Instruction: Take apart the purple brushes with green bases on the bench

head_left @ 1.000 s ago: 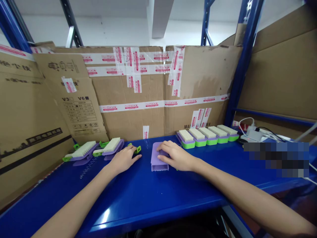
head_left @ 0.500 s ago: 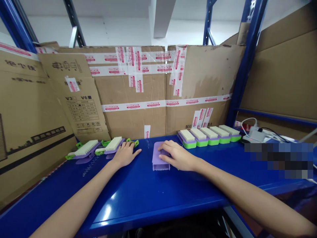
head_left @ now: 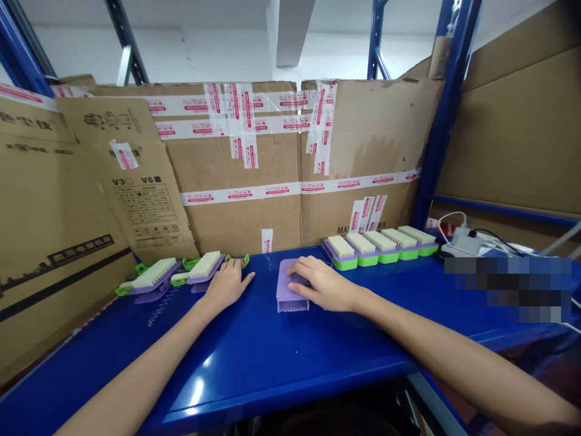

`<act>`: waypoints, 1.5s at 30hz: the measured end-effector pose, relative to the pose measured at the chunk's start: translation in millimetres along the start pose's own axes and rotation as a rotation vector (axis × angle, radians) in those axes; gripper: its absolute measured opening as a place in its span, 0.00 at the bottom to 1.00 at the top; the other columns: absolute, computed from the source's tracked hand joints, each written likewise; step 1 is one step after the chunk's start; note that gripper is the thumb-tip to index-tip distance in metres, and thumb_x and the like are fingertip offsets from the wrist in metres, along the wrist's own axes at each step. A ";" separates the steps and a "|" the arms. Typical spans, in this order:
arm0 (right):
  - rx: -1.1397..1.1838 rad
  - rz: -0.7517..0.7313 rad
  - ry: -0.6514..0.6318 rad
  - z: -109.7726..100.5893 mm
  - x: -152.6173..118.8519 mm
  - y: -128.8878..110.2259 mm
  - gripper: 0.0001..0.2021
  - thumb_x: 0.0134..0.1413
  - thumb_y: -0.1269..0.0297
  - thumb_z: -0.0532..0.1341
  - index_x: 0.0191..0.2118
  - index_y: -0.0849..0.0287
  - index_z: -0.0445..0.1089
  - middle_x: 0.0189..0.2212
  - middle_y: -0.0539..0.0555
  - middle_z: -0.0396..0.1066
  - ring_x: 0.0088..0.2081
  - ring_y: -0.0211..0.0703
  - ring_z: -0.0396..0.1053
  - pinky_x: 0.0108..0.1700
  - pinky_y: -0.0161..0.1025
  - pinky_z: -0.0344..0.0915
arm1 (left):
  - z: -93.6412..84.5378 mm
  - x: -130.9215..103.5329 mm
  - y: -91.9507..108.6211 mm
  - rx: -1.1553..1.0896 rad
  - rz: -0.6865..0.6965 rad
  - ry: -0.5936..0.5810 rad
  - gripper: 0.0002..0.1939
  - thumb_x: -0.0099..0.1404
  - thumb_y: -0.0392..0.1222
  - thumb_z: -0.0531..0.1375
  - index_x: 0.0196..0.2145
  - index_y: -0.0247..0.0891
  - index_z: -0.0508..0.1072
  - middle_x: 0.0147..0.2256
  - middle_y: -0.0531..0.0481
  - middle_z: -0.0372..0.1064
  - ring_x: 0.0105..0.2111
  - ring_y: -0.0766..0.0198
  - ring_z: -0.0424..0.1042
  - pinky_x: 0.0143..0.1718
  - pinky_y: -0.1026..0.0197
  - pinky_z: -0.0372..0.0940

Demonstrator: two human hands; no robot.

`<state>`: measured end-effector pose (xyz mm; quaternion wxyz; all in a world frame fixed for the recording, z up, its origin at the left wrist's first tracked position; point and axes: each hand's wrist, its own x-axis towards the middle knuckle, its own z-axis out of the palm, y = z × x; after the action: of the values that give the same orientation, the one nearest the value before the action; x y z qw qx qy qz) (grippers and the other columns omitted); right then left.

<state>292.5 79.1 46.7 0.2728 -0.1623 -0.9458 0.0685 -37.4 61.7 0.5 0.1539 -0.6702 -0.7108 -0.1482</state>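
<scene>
My left hand (head_left: pixel 226 282) lies at the back left with its thumb spread. Its fingertips reach a small green plastic part (head_left: pixel 246 260), which they partly cover. Beside it, a purple-and-green scrub brush (head_left: pixel 205 265) rests with its pale bristles up. My right hand (head_left: pixel 321 282) is over a purple plastic shell (head_left: pixel 287 284), its bent fingers and thumb on the shell's right side. The shell lies on the blue table with its open end facing me. What is under my right palm is hidden.
Another brush (head_left: pixel 155 272) lies farther left, with a row of metal springs (head_left: pixel 162 304) near it. Several bristle-up brushes (head_left: pixel 379 249) line the back right. White cables and a charger (head_left: pixel 467 242) sit at the right. Cardboard walls (head_left: pixel 240 218) enclose the blue table (head_left: pixel 254 369).
The view has shifted slightly. Both hands stay in nearly the same places, the left at the green part and the right on the purple shell.
</scene>
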 end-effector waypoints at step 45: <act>-0.023 0.005 -0.029 -2.3 0.3 -2.6 0.13 0.77 0.58 0.59 0.56 0.60 0.72 0.53 0.62 0.75 0.54 0.55 0.71 0.60 0.55 0.68 | -69.1 -1.9 -54.4 0.330 -0.142 -0.054 0.23 0.73 0.50 0.56 0.58 0.33 0.75 0.56 0.29 0.75 0.57 0.34 0.74 0.54 0.41 0.70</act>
<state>292.8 76.9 49.4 0.2569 -0.1668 -0.9500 0.0604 -90.2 28.0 62.2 0.2319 -0.5876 -0.7749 -0.0222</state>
